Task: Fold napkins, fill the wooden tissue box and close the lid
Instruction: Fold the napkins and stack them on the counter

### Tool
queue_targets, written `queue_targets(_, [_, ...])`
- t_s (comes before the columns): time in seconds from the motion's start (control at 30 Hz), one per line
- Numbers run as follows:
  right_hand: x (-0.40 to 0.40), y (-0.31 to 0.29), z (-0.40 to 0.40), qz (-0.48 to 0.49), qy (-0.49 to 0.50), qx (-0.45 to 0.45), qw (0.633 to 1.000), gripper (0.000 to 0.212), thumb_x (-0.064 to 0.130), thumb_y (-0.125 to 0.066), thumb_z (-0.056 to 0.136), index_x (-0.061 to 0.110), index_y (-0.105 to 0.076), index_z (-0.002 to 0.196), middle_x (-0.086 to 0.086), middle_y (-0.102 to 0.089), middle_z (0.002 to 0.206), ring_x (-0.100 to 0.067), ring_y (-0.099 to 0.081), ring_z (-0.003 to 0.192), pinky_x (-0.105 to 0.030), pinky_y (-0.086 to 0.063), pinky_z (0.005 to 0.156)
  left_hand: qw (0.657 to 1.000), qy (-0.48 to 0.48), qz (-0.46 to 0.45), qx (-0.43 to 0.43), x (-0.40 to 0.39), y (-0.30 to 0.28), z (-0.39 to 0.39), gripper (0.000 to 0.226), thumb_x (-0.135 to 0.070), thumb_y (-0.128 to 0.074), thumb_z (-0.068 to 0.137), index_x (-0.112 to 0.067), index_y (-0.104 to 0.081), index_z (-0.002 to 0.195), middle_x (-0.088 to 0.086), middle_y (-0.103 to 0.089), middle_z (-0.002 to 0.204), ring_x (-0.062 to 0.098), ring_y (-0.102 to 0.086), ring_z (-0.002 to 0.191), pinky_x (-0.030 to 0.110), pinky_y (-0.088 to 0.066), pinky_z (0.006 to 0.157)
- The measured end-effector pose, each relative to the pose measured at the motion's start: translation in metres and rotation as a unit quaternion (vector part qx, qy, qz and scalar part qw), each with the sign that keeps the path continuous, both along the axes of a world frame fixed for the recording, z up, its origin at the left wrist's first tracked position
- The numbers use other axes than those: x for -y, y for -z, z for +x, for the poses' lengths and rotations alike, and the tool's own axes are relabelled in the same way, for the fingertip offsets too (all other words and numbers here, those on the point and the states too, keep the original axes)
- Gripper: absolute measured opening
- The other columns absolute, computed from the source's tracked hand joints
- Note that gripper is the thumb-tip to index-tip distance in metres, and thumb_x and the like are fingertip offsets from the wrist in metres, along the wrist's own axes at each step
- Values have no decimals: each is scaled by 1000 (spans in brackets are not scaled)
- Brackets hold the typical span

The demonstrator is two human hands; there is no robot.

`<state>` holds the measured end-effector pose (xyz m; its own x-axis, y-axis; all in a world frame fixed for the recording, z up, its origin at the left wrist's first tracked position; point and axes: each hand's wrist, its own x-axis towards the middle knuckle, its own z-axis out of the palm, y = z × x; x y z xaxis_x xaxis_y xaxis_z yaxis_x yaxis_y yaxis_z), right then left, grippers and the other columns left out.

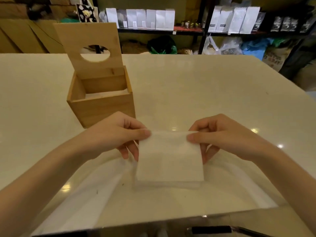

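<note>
A white napkin hangs folded between my two hands above the table, its lower edge near a thin stack of napkins lying flat. My left hand pinches the napkin's upper left corner. My right hand pinches the upper right corner. The wooden tissue box stands behind my left hand, with white napkins visible low inside. Its lid, with a round hole, stands upright at the back of the box.
The white table reaches far to the back and right; its front edge runs just below the napkin stack. Shelves with white pouches and bags stand beyond the table. A dark handle shows below the table's front edge.
</note>
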<state>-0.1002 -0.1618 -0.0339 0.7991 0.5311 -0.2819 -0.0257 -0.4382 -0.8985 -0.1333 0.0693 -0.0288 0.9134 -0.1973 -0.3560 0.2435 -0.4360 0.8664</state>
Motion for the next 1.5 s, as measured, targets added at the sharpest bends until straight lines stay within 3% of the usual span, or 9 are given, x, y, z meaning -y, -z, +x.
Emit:
queue_targets(0.2, [-5,9,-5,-50,17,-1,999,32,23,-53,91,-4,-65,79,-16,-68,60,-21,-64,50,-30,-56,53,999,7,40,14,1,14,0,18,-19,-59,86,-12,-74,83,-2,-70,54,5,-60,42,15,-46,39])
queue_targets(0.5, [-3,13,-1,-86,20,54,995,16,16,-61,85,6,-68,76,-4,-64,49,-19,-62,44,-31,-54,50,991,22,114,64,2,23,5,10,-26,-63,82,-23,-72,85,0,-70,53,5,-58,42,21,-49,46])
queue_targets(0.7, [-4,15,0,-156,-5,121,980,11,24,-64,83,17,-67,75,4,-63,46,-9,-55,42,-21,-46,50,975,40,184,117,3,27,2,5,-30,-64,81,-32,-66,85,-9,-66,46,1,-60,45,5,-41,47])
queue_targets(0.83, [-6,14,1,-242,-37,216,945,10,32,-64,82,23,-66,78,9,-59,53,-3,-51,51,-29,-46,60,940,55,292,165,6,22,-3,13,-37,-63,81,-38,-55,90,-8,-58,62,9,-55,61,19,-40,55])
queue_targets(0.97, [-9,7,2,-287,-71,268,917,15,40,-58,83,28,-63,91,11,-59,70,-5,-52,64,-28,-45,66,891,91,377,235,7,15,-3,20,-46,-53,83,-37,-55,102,-16,-51,77,4,-49,70,17,-36,56])
queue_targets(1.07, [-10,4,2,-298,-107,298,900,26,46,-53,84,31,-60,104,17,-54,87,-6,-53,79,-25,-42,70,879,119,385,254,7,14,-2,37,-50,-47,84,-36,-52,118,-18,-49,101,3,-51,89,22,-47,72])
queue_targets(1.17, [-10,5,-1,-308,-144,299,892,29,45,-52,85,29,-58,109,15,-53,99,-7,-54,86,-26,-43,74,875,143,386,254,8,19,-2,42,-50,-46,85,-35,-49,125,-17,-47,116,4,-47,106,23,-45,86])
queue_targets(1.3, [-9,6,-2,-299,-153,270,902,27,39,-57,83,29,-58,109,15,-53,94,-5,-52,79,-23,-43,70,874,157,388,246,8,23,0,38,-47,-48,86,-35,-49,122,-16,-47,117,4,-45,108,24,-44,91])
queue_targets(1.5, [-11,7,7,-249,-149,171,942,15,29,-64,79,24,-61,92,9,-58,84,-7,-51,70,-28,-47,69,893,172,351,222,9,22,3,10,-40,-52,87,-35,-44,90,-16,-43,97,0,-41,79,15,-35,70])
